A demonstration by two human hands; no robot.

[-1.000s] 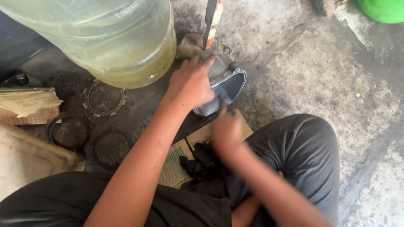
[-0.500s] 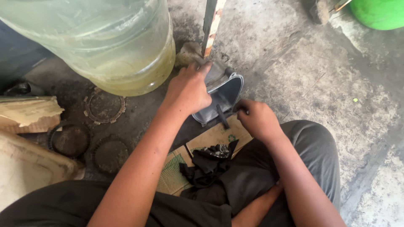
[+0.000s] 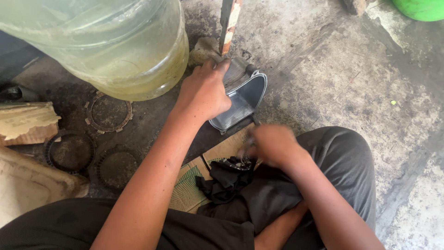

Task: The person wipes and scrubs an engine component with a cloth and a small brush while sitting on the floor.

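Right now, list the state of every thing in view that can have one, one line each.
left hand: pressed on the metal part, gripping its top
right hand: blurred, closed around a thin dark tool
metal part: tilted on the floor, open side up
water jug: partly filled with yellowish liquid
black rag: crumpled on cardboard
toothed rings: lying flat, apart

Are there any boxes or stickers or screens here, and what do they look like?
Flattened cardboard box piece: on the ground between the knees, under the black rag; brown with a green dotted print.
Torn cardboard: at the left edge, plain tan, crumpled.
No screens or signs in view.
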